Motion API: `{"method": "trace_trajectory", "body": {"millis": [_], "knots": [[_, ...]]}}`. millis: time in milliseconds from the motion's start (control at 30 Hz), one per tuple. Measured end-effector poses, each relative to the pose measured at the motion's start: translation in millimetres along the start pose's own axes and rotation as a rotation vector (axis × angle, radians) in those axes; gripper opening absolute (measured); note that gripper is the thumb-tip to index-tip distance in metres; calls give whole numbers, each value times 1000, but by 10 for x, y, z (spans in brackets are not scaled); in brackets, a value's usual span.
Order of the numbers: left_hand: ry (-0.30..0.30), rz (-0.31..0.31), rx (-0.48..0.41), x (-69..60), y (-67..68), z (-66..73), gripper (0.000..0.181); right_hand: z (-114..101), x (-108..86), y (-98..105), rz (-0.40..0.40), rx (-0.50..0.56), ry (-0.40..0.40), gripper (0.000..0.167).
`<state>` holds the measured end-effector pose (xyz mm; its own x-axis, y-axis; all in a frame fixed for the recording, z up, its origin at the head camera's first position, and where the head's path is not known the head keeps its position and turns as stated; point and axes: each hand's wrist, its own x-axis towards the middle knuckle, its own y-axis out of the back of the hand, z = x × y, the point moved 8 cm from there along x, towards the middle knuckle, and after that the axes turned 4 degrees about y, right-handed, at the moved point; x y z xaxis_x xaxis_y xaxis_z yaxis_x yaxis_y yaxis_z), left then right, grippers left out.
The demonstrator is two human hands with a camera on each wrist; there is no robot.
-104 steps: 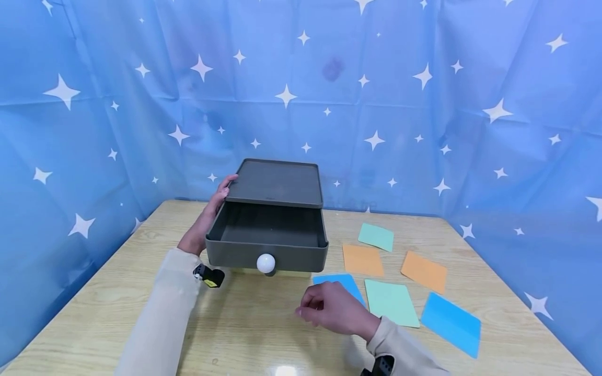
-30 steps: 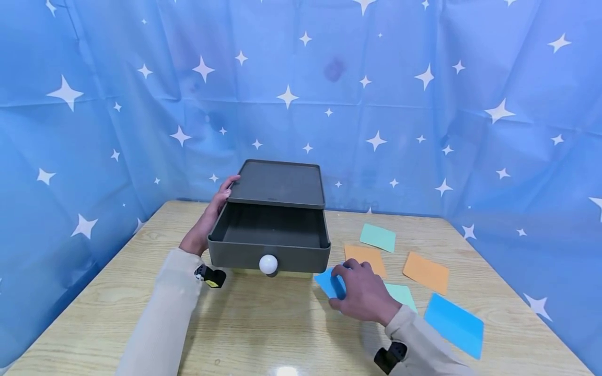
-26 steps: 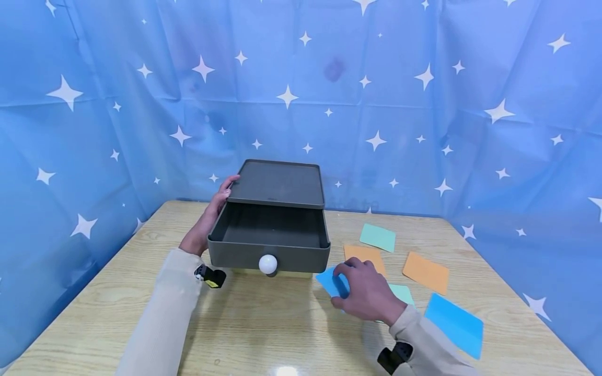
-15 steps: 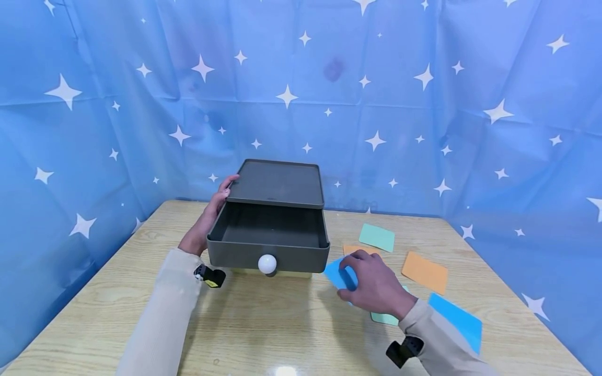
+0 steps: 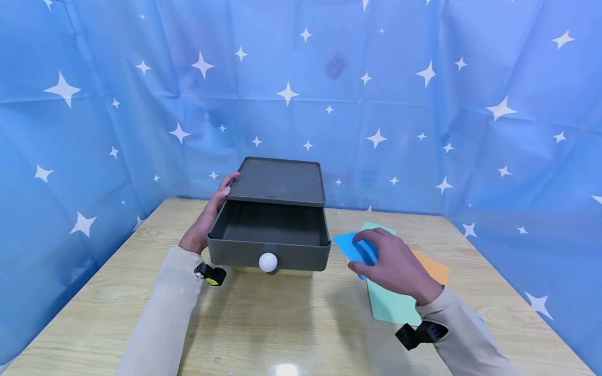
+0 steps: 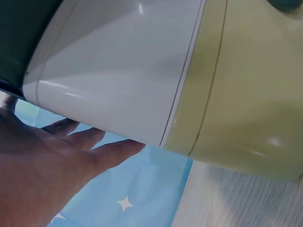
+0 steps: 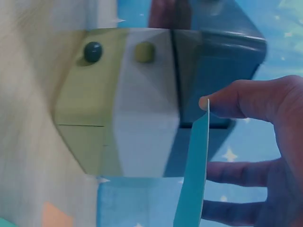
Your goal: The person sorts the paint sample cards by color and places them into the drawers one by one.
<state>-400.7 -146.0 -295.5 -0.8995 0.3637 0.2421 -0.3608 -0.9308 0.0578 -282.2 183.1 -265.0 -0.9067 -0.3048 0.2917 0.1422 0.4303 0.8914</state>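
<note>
A stacked drawer unit stands on the table, its dark grey top drawer [image 5: 269, 255] pulled out and showing no contents; its white round knob [image 5: 268, 262] faces front. Against the unit's left side rests my left hand [image 5: 207, 222], fingers extended; the left wrist view shows the hand [image 6: 52, 161] along the white tier [image 6: 118, 71] and beside the yellow tier [image 6: 246, 94]. My right hand [image 5: 400, 263] pinches a blue sheet [image 5: 352, 247] between thumb and fingers, raised right of the drawer. In the right wrist view the sheet [image 7: 193, 175] appears nearly edge-on, held by the hand [image 7: 279, 137].
Right of the unit, a green sheet [image 5: 392, 305] lies nearest the front, an orange sheet [image 5: 435, 269] farther right, and another green sheet [image 5: 378, 226] behind, partly covered. A blue curtain with white stars [image 5: 291, 62] hangs behind the wooden table [image 5: 263, 324].
My right hand has taken hold of the blue sheet and lifted it off the table, moving up and to the right. The left hand and the drawer have stayed put.
</note>
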Motion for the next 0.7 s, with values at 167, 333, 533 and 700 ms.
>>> {"method": "trace_trajectory", "body": {"millis": [167, 333, 533, 700], "knots": [[4, -2, -8, 1, 11, 0, 57, -30, -21, 148, 18, 38, -20, 47], [-6, -6, -5, 1, 10, 6, 57, -102, -30, 270, 34, 58, -4, 49], [-17, -3, 6, 7, 26, -4, 58, -177, -35, 377, 70, 79, 18, 47], [-4, -3, 5, 19, 30, -29, 57, -251, -40, 390, 89, 105, 51, 43]]}}
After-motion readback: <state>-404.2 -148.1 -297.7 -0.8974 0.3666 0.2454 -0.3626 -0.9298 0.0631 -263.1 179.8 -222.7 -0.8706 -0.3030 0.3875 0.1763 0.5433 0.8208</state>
